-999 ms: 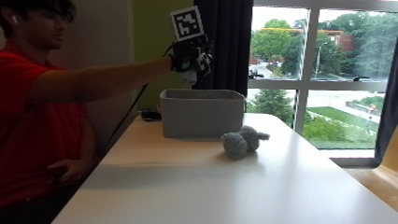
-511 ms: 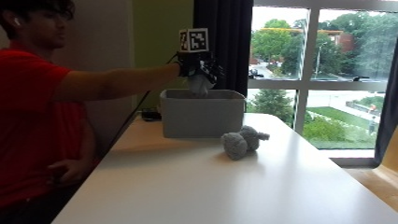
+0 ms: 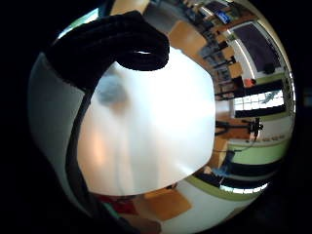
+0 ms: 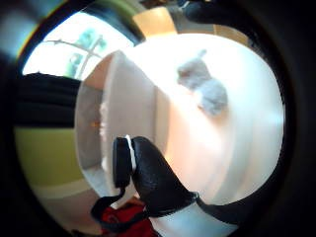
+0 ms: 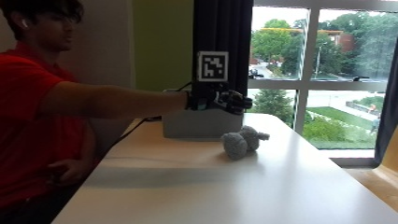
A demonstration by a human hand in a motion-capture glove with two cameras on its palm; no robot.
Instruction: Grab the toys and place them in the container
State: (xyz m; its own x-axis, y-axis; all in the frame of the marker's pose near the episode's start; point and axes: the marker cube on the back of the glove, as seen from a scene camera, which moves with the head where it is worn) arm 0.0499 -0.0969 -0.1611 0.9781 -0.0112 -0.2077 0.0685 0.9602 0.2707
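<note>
My gloved right hand [image 5: 223, 101] hovers at the front rim of the grey container [image 5: 187, 128], which stands at the back of the white table [image 5: 249, 186]. Its fingers hang loosely curled and hold nothing. A grey plush toy [image 5: 241, 141] lies on the table just in front of the container, below and slightly right of the hand. The thumb side palm view shows the container's wall [image 4: 133, 113], a pale toy [image 4: 102, 123] lying inside it, and the grey plush toy [image 4: 202, 84] on the table beside it. The little finger side view shows the plush toy [image 3: 111, 91] past a glove finger [image 3: 112, 44].
A dark curtain [image 5: 221, 37] and a large window [image 5: 323, 70] stand behind the container. A cable [image 5: 133, 128] runs off the table's back left. The person's bare left hand [image 5: 65, 171] hangs at the table's left edge.
The hand held a pale thing above the container; it has since come down and toward the window side, and now holds nothing.
</note>
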